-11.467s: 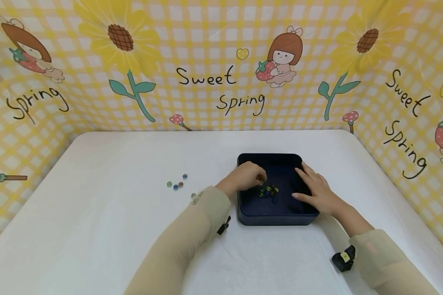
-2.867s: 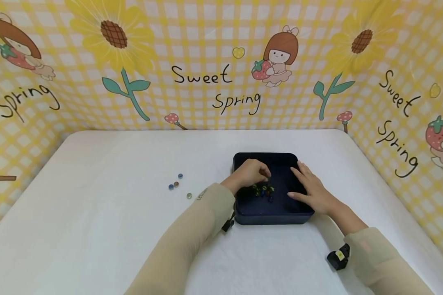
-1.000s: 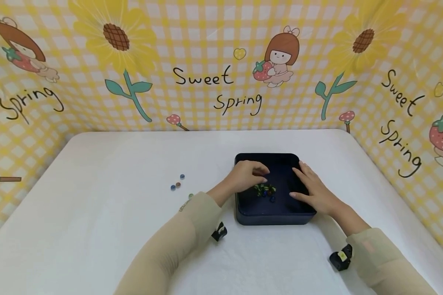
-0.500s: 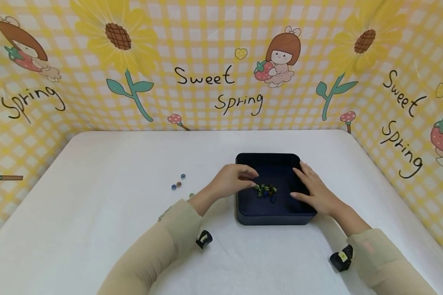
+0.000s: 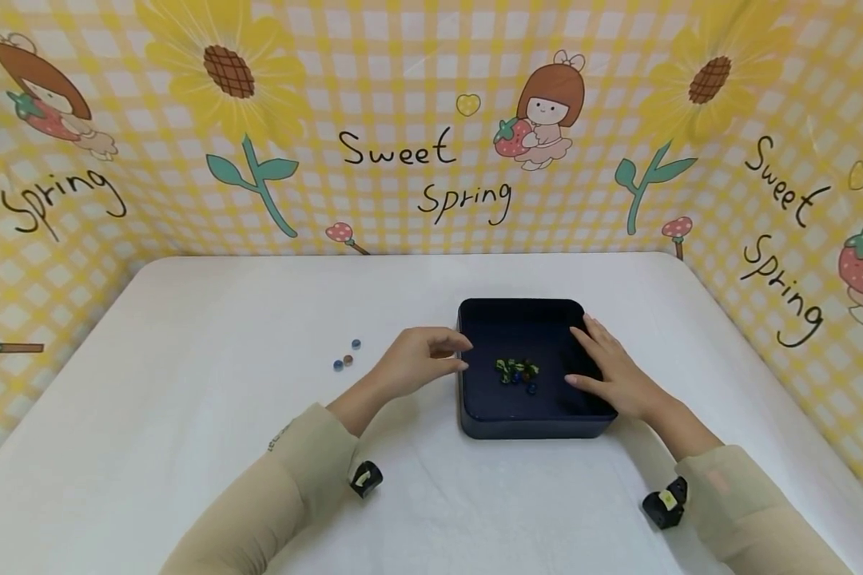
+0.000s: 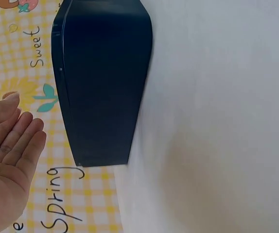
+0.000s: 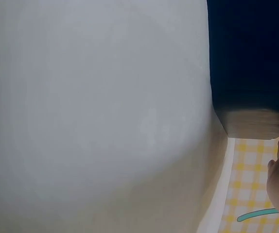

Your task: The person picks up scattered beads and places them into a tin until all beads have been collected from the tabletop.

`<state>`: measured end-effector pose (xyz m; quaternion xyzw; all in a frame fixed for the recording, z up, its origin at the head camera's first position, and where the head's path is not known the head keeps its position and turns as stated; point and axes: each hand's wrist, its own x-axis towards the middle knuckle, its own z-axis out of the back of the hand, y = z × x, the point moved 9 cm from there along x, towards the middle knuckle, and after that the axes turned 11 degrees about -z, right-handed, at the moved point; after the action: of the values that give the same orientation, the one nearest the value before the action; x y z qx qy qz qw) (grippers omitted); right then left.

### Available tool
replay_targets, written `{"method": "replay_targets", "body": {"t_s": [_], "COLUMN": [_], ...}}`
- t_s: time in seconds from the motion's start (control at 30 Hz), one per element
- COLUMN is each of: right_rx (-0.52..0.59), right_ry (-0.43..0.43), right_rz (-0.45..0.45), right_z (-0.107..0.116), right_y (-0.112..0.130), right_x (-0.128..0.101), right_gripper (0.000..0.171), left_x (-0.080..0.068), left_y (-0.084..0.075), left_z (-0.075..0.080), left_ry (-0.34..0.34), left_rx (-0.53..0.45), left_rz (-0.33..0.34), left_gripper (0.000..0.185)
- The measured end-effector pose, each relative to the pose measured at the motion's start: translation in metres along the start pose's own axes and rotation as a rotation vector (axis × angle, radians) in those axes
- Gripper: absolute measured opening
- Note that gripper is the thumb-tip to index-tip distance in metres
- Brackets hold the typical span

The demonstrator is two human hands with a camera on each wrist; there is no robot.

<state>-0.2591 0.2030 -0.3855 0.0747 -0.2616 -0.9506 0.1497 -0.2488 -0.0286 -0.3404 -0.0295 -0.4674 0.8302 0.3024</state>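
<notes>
A dark navy square box [image 5: 539, 428] stands on the white table. Green, blue and brown marbles [image 5: 516, 370] lie clustered on its floor. My left hand [image 5: 417, 363] hovers just outside the box's left wall, thumb and fingers apart; in the left wrist view its palm [image 6: 8, 179] holds nothing. My right hand [image 5: 614, 371] rests on the box's right rim, fingers spread over the edge and thumb reaching inward. Left of my left hand lie a blue marble [image 5: 355, 343], a brown marble [image 5: 348, 360] and another blue marble [image 5: 338, 365] on the table.
The white table [image 5: 208, 335] extends to both sides of the box. A yellow checked cloth [image 5: 403, 80] with printed flowers and writing hangs behind and at the sides. Black wrist cameras [image 5: 366, 478] sit under both sleeves.
My left hand has drawn back leftward out of the box, its fingers parted. A green marble on the table is now hidden behind my left wrist. The right hand stays on the rim.
</notes>
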Motion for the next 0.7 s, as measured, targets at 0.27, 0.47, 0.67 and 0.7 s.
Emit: {"method": "replay_targets", "body": {"t_s": [0.27,0.47,0.67,0.7], "right_rx": [0.0,-0.003,-0.001,0.0], "right_ry": [-0.001,-0.002,-0.003,-0.004], "right_rz": [0.003,0.0,0.002,0.003], "right_z": [0.0,0.0,0.0,0.0], "right_y": [0.0,0.0,-0.001,-0.001], "right_x": [0.0,-0.001,0.0,0.0], "right_gripper": [0.074,0.074,0.074,0.074], "left_x": [-0.017,-0.028,-0.039,-0.041], "left_y": [0.01,0.02,0.029,0.031], "left_z": [0.017,0.033,0.049,0.052], "left_ry": [-0.028,-0.059,-0.084,-0.088], "left_rx": [-0.004,0.018,0.04,0.043], "left_rz": [0.025,0.045,0.077,0.086], "left_gripper": [0.026,0.024,0.023,0.024]}}
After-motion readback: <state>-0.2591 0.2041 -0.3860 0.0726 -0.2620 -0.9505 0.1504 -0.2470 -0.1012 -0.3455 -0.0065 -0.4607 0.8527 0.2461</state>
